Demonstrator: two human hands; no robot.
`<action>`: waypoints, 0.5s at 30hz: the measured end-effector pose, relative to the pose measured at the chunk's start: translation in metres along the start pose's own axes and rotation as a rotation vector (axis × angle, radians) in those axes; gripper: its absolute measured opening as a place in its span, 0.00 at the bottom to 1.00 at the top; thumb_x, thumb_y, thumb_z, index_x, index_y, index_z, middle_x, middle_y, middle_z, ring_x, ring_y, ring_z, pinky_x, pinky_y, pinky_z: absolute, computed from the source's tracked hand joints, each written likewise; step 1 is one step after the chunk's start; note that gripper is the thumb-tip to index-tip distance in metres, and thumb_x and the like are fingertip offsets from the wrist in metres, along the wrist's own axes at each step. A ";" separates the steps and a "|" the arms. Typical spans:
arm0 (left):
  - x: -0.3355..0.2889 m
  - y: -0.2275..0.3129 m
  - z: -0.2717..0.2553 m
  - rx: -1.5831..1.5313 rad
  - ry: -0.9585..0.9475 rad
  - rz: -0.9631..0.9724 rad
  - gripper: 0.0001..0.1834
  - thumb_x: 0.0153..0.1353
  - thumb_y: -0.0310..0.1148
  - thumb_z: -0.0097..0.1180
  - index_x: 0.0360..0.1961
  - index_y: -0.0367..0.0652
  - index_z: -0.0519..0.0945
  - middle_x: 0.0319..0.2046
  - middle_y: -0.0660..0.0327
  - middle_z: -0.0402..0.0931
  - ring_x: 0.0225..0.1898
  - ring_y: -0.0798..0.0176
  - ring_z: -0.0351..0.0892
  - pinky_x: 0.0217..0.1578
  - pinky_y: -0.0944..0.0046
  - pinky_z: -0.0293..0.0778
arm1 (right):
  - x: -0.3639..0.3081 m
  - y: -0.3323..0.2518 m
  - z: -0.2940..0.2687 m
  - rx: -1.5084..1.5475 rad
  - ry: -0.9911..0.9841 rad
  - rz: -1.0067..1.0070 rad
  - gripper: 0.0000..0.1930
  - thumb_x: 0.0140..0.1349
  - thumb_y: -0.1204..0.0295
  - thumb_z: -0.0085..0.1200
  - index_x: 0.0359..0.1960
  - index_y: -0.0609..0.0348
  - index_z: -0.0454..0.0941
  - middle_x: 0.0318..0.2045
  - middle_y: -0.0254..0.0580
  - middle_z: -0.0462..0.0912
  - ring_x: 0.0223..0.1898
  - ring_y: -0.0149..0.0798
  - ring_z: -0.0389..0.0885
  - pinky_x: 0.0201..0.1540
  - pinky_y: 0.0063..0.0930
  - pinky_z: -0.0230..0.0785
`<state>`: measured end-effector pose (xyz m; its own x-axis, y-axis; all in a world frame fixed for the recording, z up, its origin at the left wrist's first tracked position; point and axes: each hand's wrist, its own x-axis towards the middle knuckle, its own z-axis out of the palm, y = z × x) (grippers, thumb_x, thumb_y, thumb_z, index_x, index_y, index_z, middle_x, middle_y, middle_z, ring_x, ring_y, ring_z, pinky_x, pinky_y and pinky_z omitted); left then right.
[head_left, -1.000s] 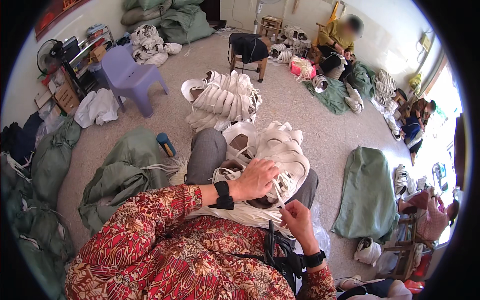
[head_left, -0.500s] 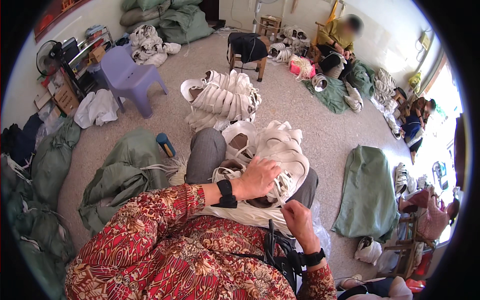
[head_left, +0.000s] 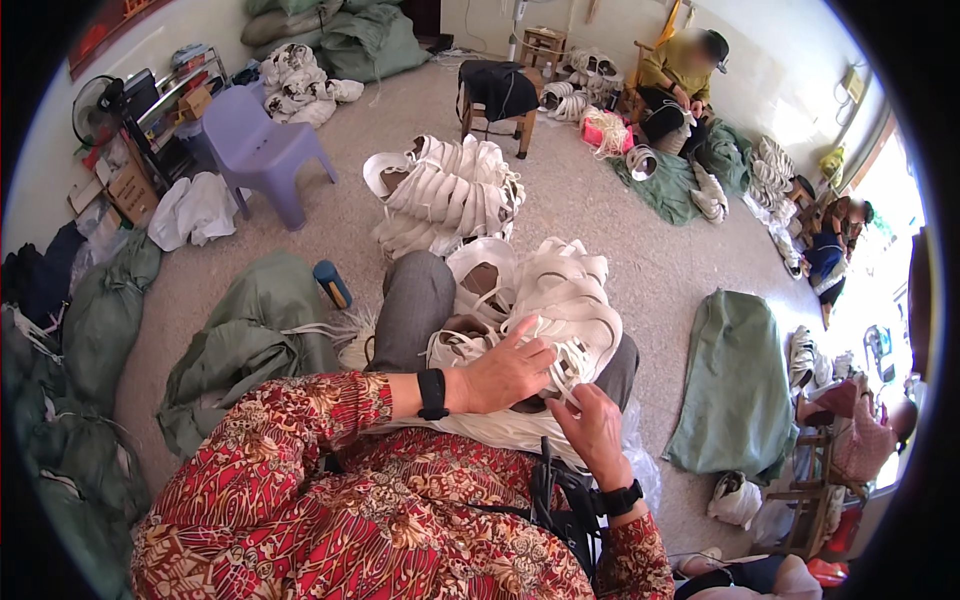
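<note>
A white shoe upper point(head_left: 583, 322), at the end of a nested stack, lies across my lap with its laced opening towards me. My left hand point(head_left: 505, 375) rests over the near side of its opening, index finger raised and the other fingers bent onto the laces; its thumb is hidden. From the right, my right hand point(head_left: 592, 428) pinches the white shoelace point(head_left: 572, 365) between thumb and fingertips, close to the left fingers. Beside them, more white uppers point(head_left: 482, 275) lean against my left knee. A bundle of loose white laces point(head_left: 480, 422) spreads over my lap.
Another stack of white uppers point(head_left: 450, 195) stands beyond my knees. Green sacks point(head_left: 270, 310) lie at left, a flat green sack point(head_left: 730, 385) at right. A blue cylinder point(head_left: 332, 285) is near my left knee; a purple chair point(head_left: 262, 150) stands farther off. Other people sit working along the right.
My right hand has moved up and left, closer to the laced opening. The left hand's index finger has lifted and stretched out. The lace between the hands is less drawn out.
</note>
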<state>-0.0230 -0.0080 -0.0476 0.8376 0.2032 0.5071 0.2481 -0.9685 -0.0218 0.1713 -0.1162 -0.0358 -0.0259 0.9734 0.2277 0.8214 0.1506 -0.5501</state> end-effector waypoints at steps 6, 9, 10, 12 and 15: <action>0.000 0.003 -0.009 0.064 -0.046 0.066 0.05 0.52 0.31 0.54 0.28 0.43 0.79 0.38 0.62 0.72 0.49 0.61 0.71 0.70 0.36 0.50 | 0.002 -0.005 0.003 -0.039 0.078 0.024 0.15 0.52 0.67 0.70 0.26 0.65 0.75 0.28 0.45 0.76 0.27 0.49 0.77 0.31 0.40 0.70; -0.021 -0.006 -0.033 0.114 -0.089 0.073 0.05 0.51 0.31 0.55 0.27 0.43 0.79 0.36 0.62 0.71 0.48 0.60 0.71 0.69 0.37 0.51 | 0.001 -0.002 0.003 -0.030 0.132 -0.001 0.16 0.49 0.68 0.71 0.26 0.65 0.75 0.31 0.46 0.75 0.32 0.49 0.76 0.33 0.39 0.70; -0.031 -0.011 -0.041 0.139 -0.129 0.070 0.04 0.50 0.31 0.56 0.27 0.43 0.79 0.35 0.62 0.70 0.47 0.60 0.71 0.68 0.37 0.52 | 0.000 0.001 0.002 -0.029 0.135 0.000 0.16 0.49 0.68 0.71 0.26 0.65 0.75 0.31 0.46 0.75 0.32 0.49 0.76 0.33 0.39 0.70; -0.054 -0.019 -0.054 0.117 -0.236 0.033 0.05 0.50 0.31 0.57 0.27 0.43 0.80 0.35 0.62 0.70 0.47 0.60 0.72 0.68 0.38 0.53 | 0.002 0.002 0.004 -0.045 0.137 -0.062 0.16 0.49 0.69 0.71 0.26 0.65 0.74 0.34 0.48 0.74 0.34 0.50 0.75 0.35 0.39 0.69; -0.059 -0.019 -0.059 0.037 -0.339 -0.030 0.08 0.51 0.35 0.61 0.30 0.42 0.80 0.35 0.61 0.70 0.45 0.58 0.72 0.66 0.38 0.55 | 0.004 -0.004 0.001 -0.002 0.068 0.021 0.15 0.49 0.71 0.70 0.28 0.63 0.74 0.35 0.47 0.74 0.40 0.53 0.75 0.42 0.42 0.69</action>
<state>-0.1056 -0.0099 -0.0260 0.9424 0.2736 0.1926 0.2871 -0.9568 -0.0458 0.1676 -0.1132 -0.0335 0.0298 0.9623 0.2705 0.8227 0.1301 -0.5533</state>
